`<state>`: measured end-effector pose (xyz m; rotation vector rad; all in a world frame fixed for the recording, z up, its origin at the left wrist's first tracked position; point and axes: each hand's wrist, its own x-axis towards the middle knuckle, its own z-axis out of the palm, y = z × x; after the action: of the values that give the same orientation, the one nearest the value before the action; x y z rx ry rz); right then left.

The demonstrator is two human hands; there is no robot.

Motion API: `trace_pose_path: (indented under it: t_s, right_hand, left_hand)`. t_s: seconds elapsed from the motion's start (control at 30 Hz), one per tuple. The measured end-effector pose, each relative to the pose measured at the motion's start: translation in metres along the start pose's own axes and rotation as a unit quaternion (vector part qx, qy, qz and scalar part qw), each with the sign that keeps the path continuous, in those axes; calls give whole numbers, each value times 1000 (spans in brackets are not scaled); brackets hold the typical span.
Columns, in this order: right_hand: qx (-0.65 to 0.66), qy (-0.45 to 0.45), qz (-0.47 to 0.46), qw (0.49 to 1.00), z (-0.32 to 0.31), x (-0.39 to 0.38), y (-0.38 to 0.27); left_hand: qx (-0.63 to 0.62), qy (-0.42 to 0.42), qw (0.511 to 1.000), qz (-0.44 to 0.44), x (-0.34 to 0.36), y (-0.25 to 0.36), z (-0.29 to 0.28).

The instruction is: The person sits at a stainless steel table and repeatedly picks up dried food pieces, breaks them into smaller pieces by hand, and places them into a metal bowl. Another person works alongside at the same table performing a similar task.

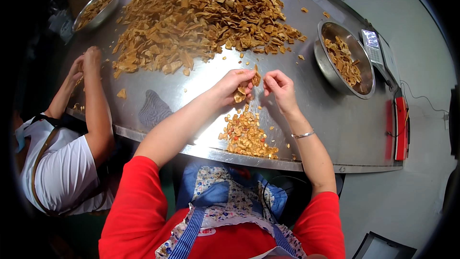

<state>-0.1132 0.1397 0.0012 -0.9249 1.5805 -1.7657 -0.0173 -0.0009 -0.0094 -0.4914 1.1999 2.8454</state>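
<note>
My left hand [235,82] is closed round a few dried brown pieces [239,95], one of which stands up between thumb and fingers. Just right of it, my right hand [281,87] is pinched, thumb against fingers; whatever it may hold is too small to make out. Both hands are over the metal table, between a large heap of dried brown pieces [206,14] and a small pile of yellowish bits [247,134] by the near edge. A few reddish bits lie among the yellowish ones.
A steel bowl [322,57] partly filled with brown pieces stands at right, beside a calculator [372,48]. Another filled bowl [117,1] is far left. A grey striped cloth [152,110] lies left of my forearm. At the left edge, a co-worker's hands [88,62] are together over the metal table [330,129].
</note>
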Motion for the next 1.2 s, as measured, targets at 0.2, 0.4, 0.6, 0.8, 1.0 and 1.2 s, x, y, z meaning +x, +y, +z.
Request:
trace_pose_path:
  t_s: [0.2,0.4,0.6,0.8,1.0,1.2]
  right_hand:
    - [-218,-150,-1,964,-10,-1,-5]
    - [-110,-21,66,992,-9,4,3]
    - [74,22,93,993,-6,3,9]
    - [21,65,45,997,-1,1,9]
    - [-368,133,-107,914,-2,-2,-3]
    - [-413,46,-141,898,9,-6,-16]
  left_hand:
    - [72,70,994,39,7,3,-12]
    - [165,8,986,9,-3,0,0]
    - [97,-63,993,26,-2,5,0]
    - [15,-43,997,-63,-6,5,7]
    - [44,14,998,-45,-3,0,4]
    - [84,42,995,-36,0,-3,-5]
